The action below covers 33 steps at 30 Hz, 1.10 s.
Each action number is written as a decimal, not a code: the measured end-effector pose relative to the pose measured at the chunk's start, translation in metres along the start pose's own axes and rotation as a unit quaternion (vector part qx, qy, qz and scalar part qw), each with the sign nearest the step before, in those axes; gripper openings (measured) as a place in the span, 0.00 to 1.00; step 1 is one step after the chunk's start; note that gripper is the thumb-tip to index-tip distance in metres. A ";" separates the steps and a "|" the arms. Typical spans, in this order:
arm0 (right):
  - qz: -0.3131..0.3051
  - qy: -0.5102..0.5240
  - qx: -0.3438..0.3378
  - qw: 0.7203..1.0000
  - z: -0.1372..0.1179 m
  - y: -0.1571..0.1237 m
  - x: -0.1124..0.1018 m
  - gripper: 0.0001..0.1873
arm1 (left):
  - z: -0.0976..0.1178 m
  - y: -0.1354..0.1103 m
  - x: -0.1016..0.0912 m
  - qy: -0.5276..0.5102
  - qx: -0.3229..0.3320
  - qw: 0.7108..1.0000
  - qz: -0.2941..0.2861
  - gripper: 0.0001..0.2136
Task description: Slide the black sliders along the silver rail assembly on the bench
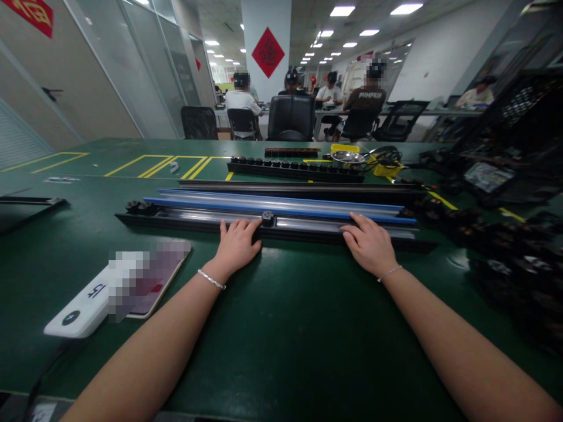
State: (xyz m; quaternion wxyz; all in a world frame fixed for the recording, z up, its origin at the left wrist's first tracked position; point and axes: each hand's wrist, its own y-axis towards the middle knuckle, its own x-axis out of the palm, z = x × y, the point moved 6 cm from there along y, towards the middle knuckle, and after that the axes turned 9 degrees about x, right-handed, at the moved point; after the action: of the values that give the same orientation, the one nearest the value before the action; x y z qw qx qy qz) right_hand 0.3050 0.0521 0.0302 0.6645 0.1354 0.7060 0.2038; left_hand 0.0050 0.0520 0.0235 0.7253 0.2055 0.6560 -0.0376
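Note:
A long black channel [202, 223] with a shiny inner face lies across the green table in front of me. In it, near the middle, sits a small black block [267, 218], and more black pieces [141, 207] cluster at the left end. My left hand [237, 246] rests on the channel's near edge, fingers stretched, the index fingertip at the block's left side. Farther right, my right hand [372, 245] lies with fingers apart over the same edge, holding nothing I can see. Just behind runs a blue-edged strip [281, 204], close to my right fingertips.
Left of my arm lie a white power bank [83, 305] and a phone [169, 275]. Behind the strip stand another black bar [299, 189] and a rail of black pieces [294, 169]. A metal dish [347, 157] sits farther back. Dark parts [497, 234] pile up at right.

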 end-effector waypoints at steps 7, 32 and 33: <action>-0.001 0.008 0.006 1.000 -0.001 0.000 0.000 0.20 | -0.001 0.001 0.001 0.001 0.005 1.000 -0.002 0.27; -0.083 0.081 -0.060 0.991 -0.165 0.013 0.016 0.22 | -0.002 0.003 0.000 0.008 -0.012 1.000 -0.001 0.26; -0.088 0.080 -0.059 0.991 -0.169 0.014 0.016 0.22 | -0.002 0.003 0.000 0.008 -0.011 1.000 0.002 0.26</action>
State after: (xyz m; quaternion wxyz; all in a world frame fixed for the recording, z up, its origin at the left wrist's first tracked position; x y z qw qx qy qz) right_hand 0.1350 0.0542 0.0282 0.6283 0.0168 0.7526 0.1963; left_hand 0.0044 0.0557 0.0246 0.7222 0.1991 0.6618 -0.0273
